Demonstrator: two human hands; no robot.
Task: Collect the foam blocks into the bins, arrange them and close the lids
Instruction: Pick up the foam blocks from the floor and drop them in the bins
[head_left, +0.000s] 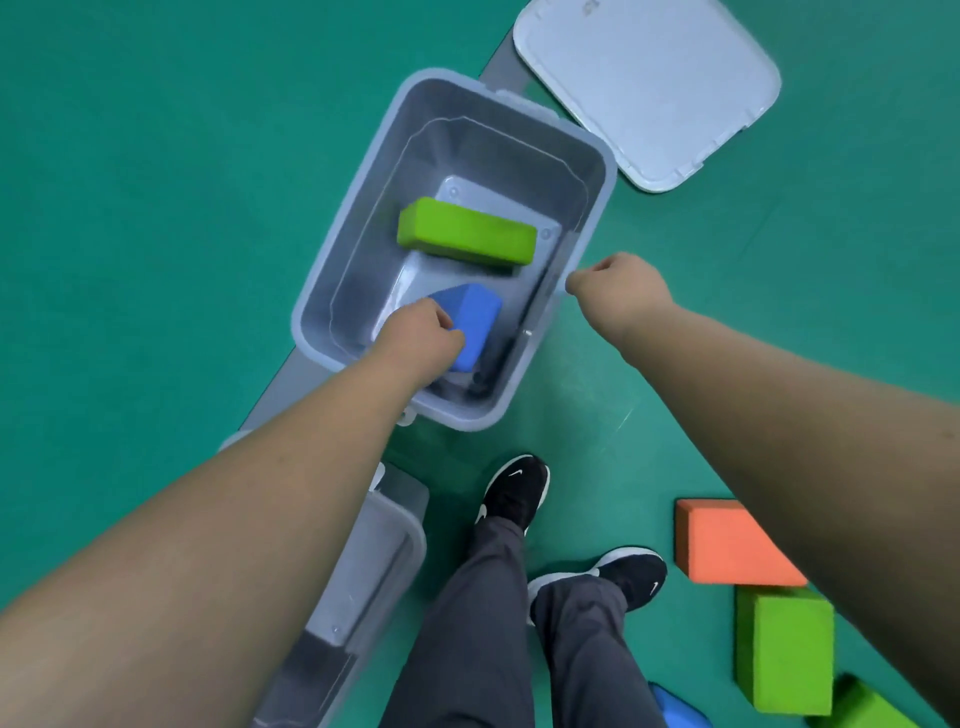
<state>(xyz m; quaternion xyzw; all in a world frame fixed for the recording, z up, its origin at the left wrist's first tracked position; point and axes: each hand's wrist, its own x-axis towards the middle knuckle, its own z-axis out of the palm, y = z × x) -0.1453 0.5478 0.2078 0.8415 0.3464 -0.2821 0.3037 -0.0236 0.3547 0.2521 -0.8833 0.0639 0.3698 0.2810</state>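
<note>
the left hand (420, 339) covers part of the blue block (479, 316) (fingers unseen); the second bin (390, 552) is cropped below.

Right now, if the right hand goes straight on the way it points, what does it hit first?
The rim of the bin: the right hand points straight at it, curled fingers right at its edge. Whether they touch it is unclear from this view.

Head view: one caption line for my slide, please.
Left hand holds blue block in open bin beside green block; right hand holds the rim.
</note>
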